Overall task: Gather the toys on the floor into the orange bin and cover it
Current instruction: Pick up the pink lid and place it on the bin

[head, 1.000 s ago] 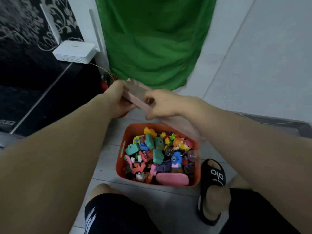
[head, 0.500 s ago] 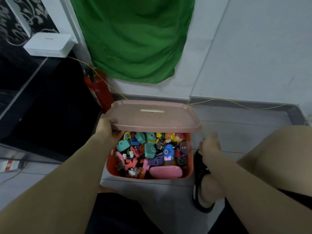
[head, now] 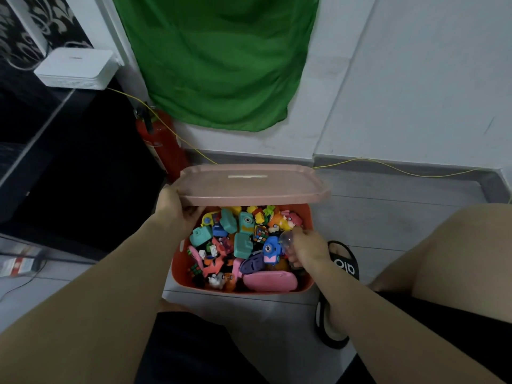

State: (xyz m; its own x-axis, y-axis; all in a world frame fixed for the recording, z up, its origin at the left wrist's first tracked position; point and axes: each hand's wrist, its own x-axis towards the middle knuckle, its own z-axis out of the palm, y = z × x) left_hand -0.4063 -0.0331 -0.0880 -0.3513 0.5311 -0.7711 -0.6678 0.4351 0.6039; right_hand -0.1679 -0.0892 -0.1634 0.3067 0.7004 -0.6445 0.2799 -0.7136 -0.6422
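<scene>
Bin: orange bin (head: pixel 177 268) sits on the floor (head: pixel 388 217) between my knees, close to the wall, heaped with toys (head: pixel 241 245) up to the rim.
Lid: pink lid (head: pixel 249 187) hangs tilted over the far half of the bin, its near edge raised and not yet seated.
Left hand: my left hand (head: pixel 174 209) holds the lid by its left corner alone, fingers curled under the edge and thumb on top.
Right hand: my right hand (head: pixel 307 250) is down among the toys at the bin's right side, fingers closed round a clear ball (head: pixel 286 239).
Risk, lid: held by one corner, it could twist or drop on my right hand if I lower it now.
Risk, toys: the pile looks high; anything proud of the rim, like the blue toy (head: pixel 270 249), could keep the lid from closing or tip out.
Risk, ball: it looks smooth and round, so I judge it may roll off the heap.
Nearby: my black slipper (head: pixel 343 267) stands just beside the bin.
</scene>
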